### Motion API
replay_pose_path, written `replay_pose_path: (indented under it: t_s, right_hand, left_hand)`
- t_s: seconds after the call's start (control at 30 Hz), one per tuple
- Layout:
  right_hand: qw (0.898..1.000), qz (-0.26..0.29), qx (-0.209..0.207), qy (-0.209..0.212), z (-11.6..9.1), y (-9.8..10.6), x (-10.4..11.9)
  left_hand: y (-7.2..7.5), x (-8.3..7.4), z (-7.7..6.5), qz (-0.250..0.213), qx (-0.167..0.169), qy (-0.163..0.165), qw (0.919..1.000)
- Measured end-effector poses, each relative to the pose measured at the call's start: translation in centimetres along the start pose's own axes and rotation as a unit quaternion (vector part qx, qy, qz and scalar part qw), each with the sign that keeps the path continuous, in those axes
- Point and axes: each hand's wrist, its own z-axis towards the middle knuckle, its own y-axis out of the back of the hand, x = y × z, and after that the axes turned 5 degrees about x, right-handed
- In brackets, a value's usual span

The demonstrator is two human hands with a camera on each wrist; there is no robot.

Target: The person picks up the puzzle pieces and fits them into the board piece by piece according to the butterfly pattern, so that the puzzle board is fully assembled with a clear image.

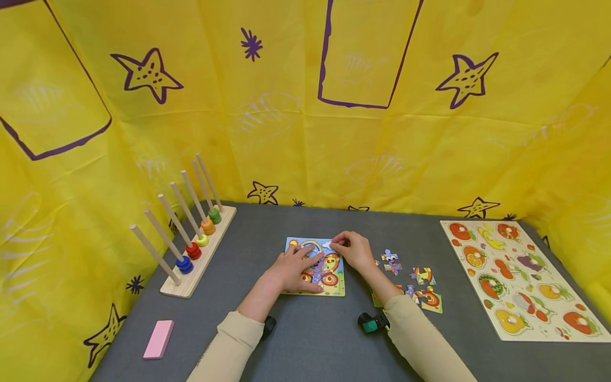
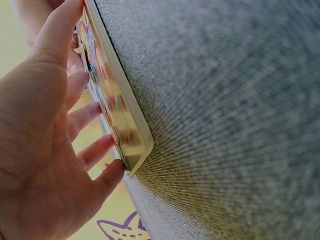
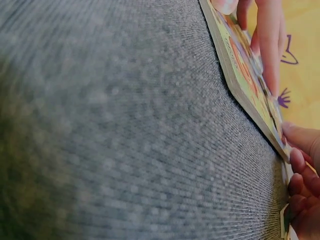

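Observation:
A butterfly jigsaw puzzle board (image 1: 334,289) with a rainbow and sun lies flat on the dark table. Spread over its left and middle part, my left hand (image 1: 292,269) rests its fingertips on the picture; in the left wrist view its fingers (image 2: 92,150) reach along the board's edge. At the upper right corner, my right hand (image 1: 355,251) has thumb and index finger together by a cloud, pinching what looks like a puzzle piece, mostly hidden. The right wrist view shows the thumb (image 3: 300,137) over the board's edge, other fingers curled. Loose puzzle pieces (image 1: 422,275) lie right of the right hand.
To the left stands a wooden peg rack (image 1: 210,241) with coloured rings on upright pegs. Nearer the front left is a pink block (image 1: 159,339). A fruit puzzle board (image 1: 470,284) lies at the right. Yellow patterned cloth (image 1: 305,148) hangs behind the table.

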Motion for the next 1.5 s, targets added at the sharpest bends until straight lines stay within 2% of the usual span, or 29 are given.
replay_pose_path:
  t_s: [0.47, 0.93, 1.5]
  right_hand:
    - [1.0, -0.007, -0.008, 0.01, -0.3, 0.0, 0.1]
    - [0.999, -0.025, -0.002, -0.029, -0.1, -0.3, 0.7]
    - [0.998, -0.065, 0.006, -0.012, -0.2, -0.3, 0.9]
  left_hand:
    - [0.1, -0.1, 0.2, 0.005, 0.01, 0.007, 0.9999]
    - [0.1, -0.1, 0.2, -0.003, 0.008, 0.016, 0.9998]
    - [0.0, -0.2, 0.3, 0.016, 0.004, 0.016, 0.9997]
